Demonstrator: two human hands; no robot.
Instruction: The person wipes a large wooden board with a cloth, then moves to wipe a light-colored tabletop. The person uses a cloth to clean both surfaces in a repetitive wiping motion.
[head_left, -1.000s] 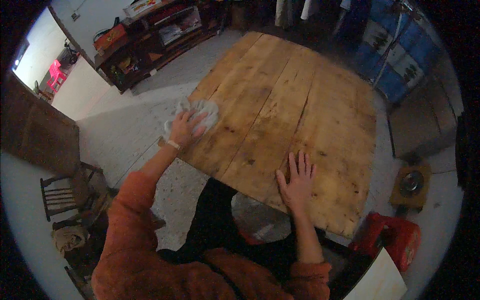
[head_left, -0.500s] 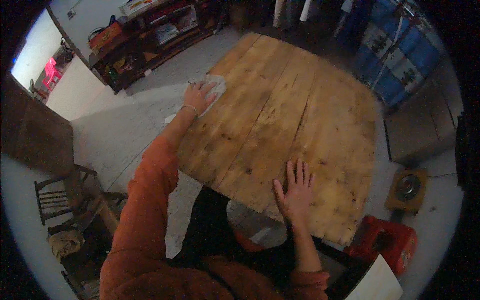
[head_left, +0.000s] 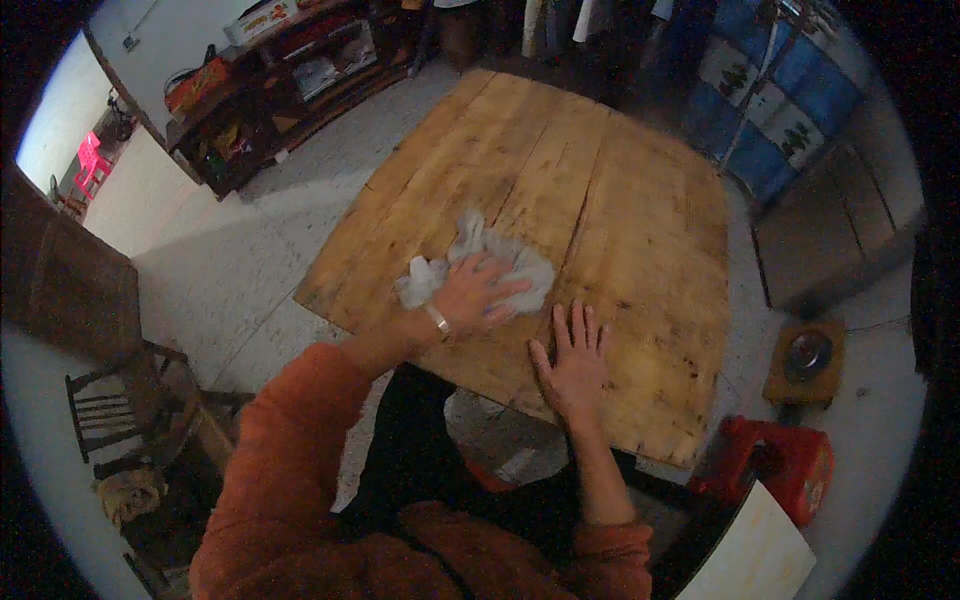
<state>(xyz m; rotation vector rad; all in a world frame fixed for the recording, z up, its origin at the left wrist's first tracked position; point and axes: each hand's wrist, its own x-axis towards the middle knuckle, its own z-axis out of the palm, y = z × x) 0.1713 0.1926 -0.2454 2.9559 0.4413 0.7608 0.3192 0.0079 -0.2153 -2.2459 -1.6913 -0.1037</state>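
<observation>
A crumpled whitish cloth [head_left: 527, 272] lies on a wooden table [head_left: 630, 200] made of planks, near its front left part. My left hand [head_left: 480, 292] presses down on this cloth, fingers over it, and a pale band circles the wrist. The cloth bunches out beyond the fingertips and beside the thumb side. Close to the front edge, my right hand [head_left: 577, 365] rests flat on the bare wood with its fingers spread, holding nothing. Both forearms come from orange-brown sleeves.
Behind the table's left side is a dark cabinet [head_left: 290, 85] with clutter. A wooden chair [head_left: 105, 410] stands at the left. Right of the table are a red container [head_left: 775, 465], a yellowish square object [head_left: 805, 362] with a round centre, and a blue-and-white curtain [head_left: 770, 110].
My left hand has swept the cloth from the table's far left edge toward me and to the right, nearer my right hand. The right hand stays nearly in place on the wood.
</observation>
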